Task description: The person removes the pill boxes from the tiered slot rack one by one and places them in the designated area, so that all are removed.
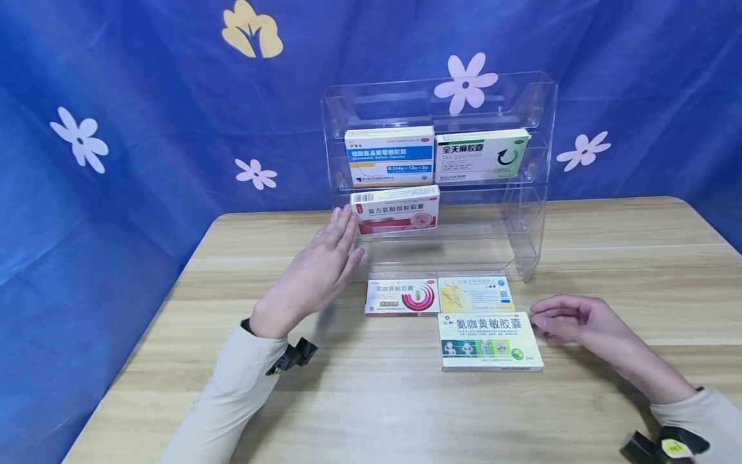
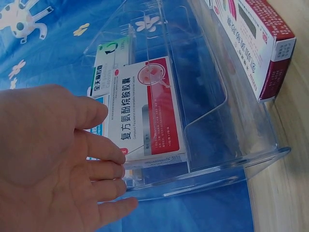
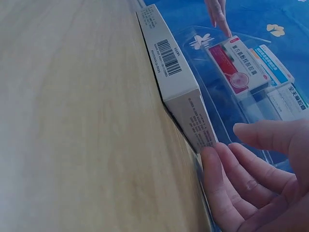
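A white and red medicine box [image 1: 395,212] leans in the middle tier of a clear acrylic rack [image 1: 481,219]. My left hand [image 1: 315,267] is at its left end, fingers extended; the left wrist view shows the fingertips at the box's edge, with nothing gripped. On the table before the rack lies a white and green medicine box [image 1: 490,341]. My right hand [image 1: 585,325] is at its right end. In the right wrist view, fingertips [image 3: 210,154] touch the end of this box [image 3: 178,63], while the thumb stays apart from it.
A blue and white box [image 1: 390,156] and a white and green capsule box [image 1: 481,156] stand in the rack's upper tier. A pink-ringed box [image 1: 401,297] and a yellow box [image 1: 475,294] lie before the rack. A blue flowered curtain [image 1: 145,129] hangs behind the wooden table [image 1: 359,412].
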The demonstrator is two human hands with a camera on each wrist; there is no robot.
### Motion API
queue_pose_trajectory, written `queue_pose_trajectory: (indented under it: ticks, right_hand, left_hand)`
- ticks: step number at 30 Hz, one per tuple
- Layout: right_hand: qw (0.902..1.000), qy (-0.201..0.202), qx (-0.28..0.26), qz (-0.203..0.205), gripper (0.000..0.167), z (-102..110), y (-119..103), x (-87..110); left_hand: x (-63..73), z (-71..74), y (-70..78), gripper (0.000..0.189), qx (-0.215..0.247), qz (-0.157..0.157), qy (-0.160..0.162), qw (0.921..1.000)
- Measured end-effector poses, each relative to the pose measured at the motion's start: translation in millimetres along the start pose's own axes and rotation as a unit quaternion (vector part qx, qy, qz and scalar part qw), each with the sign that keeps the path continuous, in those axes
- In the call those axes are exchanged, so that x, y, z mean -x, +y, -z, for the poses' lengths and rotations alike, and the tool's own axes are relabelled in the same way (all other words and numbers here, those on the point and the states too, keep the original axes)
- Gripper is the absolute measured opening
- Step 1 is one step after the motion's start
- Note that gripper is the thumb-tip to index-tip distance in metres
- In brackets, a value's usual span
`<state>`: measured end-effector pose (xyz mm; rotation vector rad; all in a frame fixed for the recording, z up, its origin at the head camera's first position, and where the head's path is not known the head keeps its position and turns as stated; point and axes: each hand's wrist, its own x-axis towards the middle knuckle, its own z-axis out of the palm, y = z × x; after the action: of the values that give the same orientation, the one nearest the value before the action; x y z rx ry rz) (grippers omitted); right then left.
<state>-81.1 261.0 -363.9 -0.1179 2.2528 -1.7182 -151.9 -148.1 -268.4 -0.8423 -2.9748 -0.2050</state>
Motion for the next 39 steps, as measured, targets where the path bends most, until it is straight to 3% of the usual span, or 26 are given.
queue_pose_trajectory:
  ticks: [7,23,39]
  right_hand:
    - [0.9986,0.032,0.038,0.015,0.037,-3.3,-9.7,-0.6]
    - [0.9873,0.059,0.141,0.044,0.038,-7.3,-42.2,-9.6]
    - [0.9854,0.066,0.137,0.077,0.035,-9.2,-69.9,-27.0]
  left_hand:
    - [-0.6,1.3,0.6,0.061,-0.001,0.001,-0.006,1.0]
    - [-0.3,1.0,0.7,0.061,-0.002,0.004,-0.008,1.0]
    - [-1.0,-1.0,-1.7,0.06,-0.001,-0.003,0.002,1.0]
